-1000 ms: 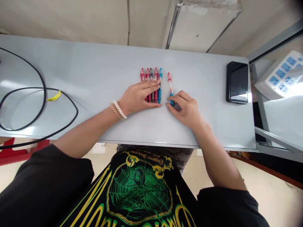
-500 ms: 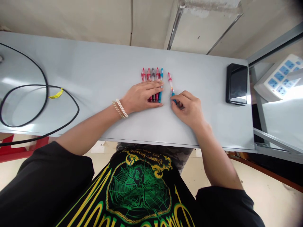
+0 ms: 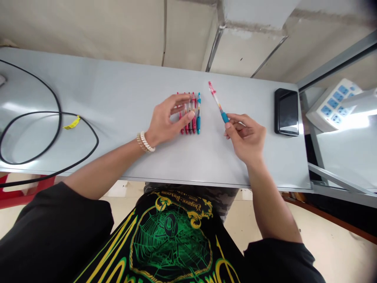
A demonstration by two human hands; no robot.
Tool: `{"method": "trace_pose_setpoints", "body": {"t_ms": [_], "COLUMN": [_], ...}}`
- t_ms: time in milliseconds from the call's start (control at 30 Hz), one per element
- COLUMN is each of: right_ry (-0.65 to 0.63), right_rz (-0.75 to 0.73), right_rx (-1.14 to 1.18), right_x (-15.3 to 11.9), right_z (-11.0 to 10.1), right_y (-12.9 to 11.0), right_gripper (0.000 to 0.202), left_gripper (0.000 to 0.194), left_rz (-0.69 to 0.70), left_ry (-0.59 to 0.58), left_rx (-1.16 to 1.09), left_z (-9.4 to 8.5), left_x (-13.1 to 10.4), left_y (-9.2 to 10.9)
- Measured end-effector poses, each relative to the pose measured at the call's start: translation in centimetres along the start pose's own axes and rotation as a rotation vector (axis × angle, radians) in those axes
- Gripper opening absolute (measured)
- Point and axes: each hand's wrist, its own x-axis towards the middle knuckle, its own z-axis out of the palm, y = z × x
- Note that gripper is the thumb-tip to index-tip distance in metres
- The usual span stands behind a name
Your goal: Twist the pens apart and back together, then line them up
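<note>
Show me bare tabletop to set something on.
Free: grey tabletop between looped black cable and left hand, and between the held red-blue plastic pen and rectangular black device. Crowded: red, dark and blue pen row, partly under the left hand.

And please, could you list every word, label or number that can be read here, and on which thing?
"Elegance", "Darkness": upside down on the black shirt; a tiny mark between is unclear.
Larger shirt lettering: cut off, not readable in full.
Yellow tag: too small.
Held pen, row of pens: no legible print.
</note>
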Motion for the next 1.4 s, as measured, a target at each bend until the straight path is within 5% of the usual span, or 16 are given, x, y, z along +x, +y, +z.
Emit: {"method": "trace_pose_setpoints", "body": {"t_ms": [167,400,667,767,933,1267,1400], "right_ry": [-0.227,-0.376,-0.105,-0.142,-0.087,-0.182,-0.149], "right_rz": [0.106,0.335,-0.105,-0.005,-0.101,0.029,-0.083], "right_rx": [0.224,0.418,0.046,0.086,0.139,0.168,0.134], "right_x": [-0.2,1.0,1.8,2.1,2.2,1.7,1.6], "right_z": [2.6,6.2,7.7,7.3,6.6,6.8,6.8], "right_y": [-2.4,-3.7,-1.5,-1.1,-1.6,-1.8,-1.8], "right_gripper": [0.025,0.048,0.028,0.030,0.019,0.030,0.023], "left_gripper": [0.049,0.039,0.047,0.047,0.050,0.048,0.048], "left_rz": [-0.315,-0.362,-0.454,-0.475,-0.461,-0.425,-0.410], "left_ry": [-0.043,0.118,0.365,0.347,0.316,0.247,0.245], "left_rx": [-0.466,-0.552,-0.516,-0.539,-0.558,-0.487,-0.499], "left_z": [-0.3,0.0,0.0,0.1,0.4,0.6,0.8], "left_x": [-0.6,-1.2,-0.6,-0.6,-0.7,-1.1,-1.2], "left_y": [1.8,3.7,2.9,2.8,2.9,2.7,2.5]}}
